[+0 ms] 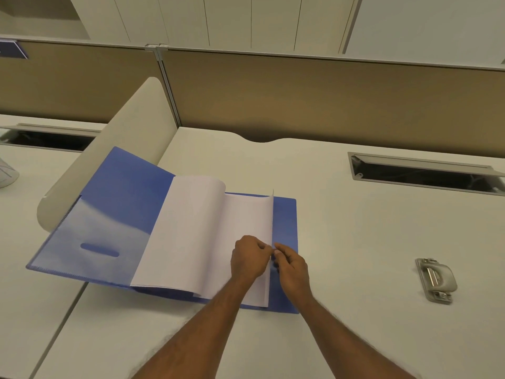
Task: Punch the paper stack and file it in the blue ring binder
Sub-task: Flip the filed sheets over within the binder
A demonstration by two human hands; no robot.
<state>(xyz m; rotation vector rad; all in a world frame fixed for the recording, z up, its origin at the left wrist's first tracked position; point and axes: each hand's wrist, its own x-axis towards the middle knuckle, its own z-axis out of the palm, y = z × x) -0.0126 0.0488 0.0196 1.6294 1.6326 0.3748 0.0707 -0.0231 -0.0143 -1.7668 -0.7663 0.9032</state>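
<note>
With the blue ring binder (114, 209) lying open on the desk (355, 228) and the paper stack (196, 231) inside it, our left hand (250, 259) and right hand (291, 265) pinch one upright sheet (270, 220), so we judge filing underway, needing that sheet laid flat, punch (436, 280) idle at right.

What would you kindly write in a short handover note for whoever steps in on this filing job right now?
Left hand: pinching the near edge of a raised sheet.
Right hand: pinching the same edge from the other side.
Blue binder: open on the desk, front cover leaning on the rounded divider.
Paper stack: inside the binder, some pages turned left, the rest flat on the right; rings hidden.
Hole punch: on the desk to the right, untouched.
Done: the paper appears to be in the binder already.
Left: probably settle the pages and close the cover.
</note>
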